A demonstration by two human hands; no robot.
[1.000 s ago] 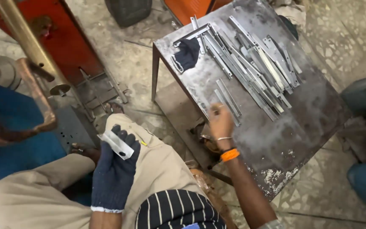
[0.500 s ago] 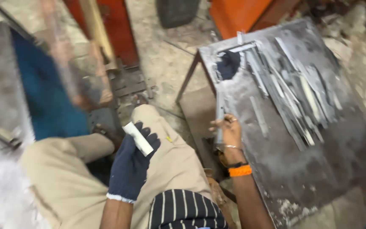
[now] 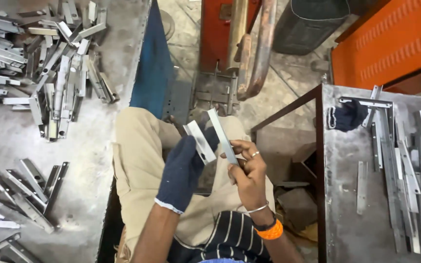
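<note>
A heap of metal strips (image 3: 49,73) lies on the floor, well left of the fingers. The gloved left hand (image 3: 183,168) grips a short metal plate (image 3: 200,141); just beside it, the bare right hand (image 3: 249,173) pinches a long metal strip (image 3: 221,134). More strips (image 3: 405,165) cover the worktop (image 3: 352,229) at right.

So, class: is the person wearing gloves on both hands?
No: only the left hand wears a dark blue glove, while the right hand, holding a long metal strip, is bare.
</note>
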